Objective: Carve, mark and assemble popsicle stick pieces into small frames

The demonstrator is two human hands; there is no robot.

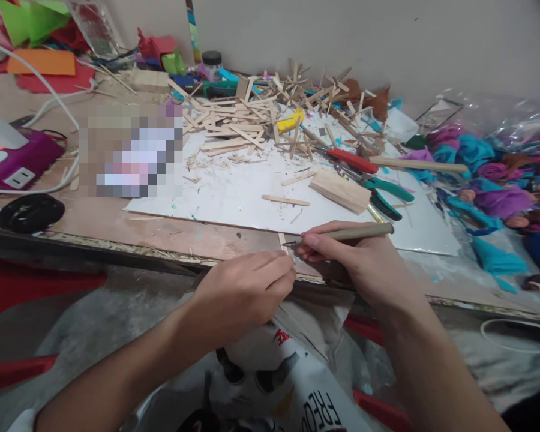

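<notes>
My left hand (252,282) is closed at the table's front edge, its fingertips pinching a small wooden craft stick (282,241). In my right hand (342,249) is a slim pen-like tool (360,232) with an olive-brown handle, held as one holds a pen. Its thin dark tip is close to the stick, just above my left fingertips; whether it touches cannot be made out. Another craft stick (285,200) lies on the white board (225,204) beyond my hands, near a wooden block (341,191).
A heap of craft sticks (243,123) covers the board's back. Green-handled pliers (389,198) and a red-handled tool (352,160) lie to the right, with coloured crepe-paper pieces (490,180) beyond. At left are a blurred-out phone (135,156), a black case (30,213) and a purple power socket (22,162).
</notes>
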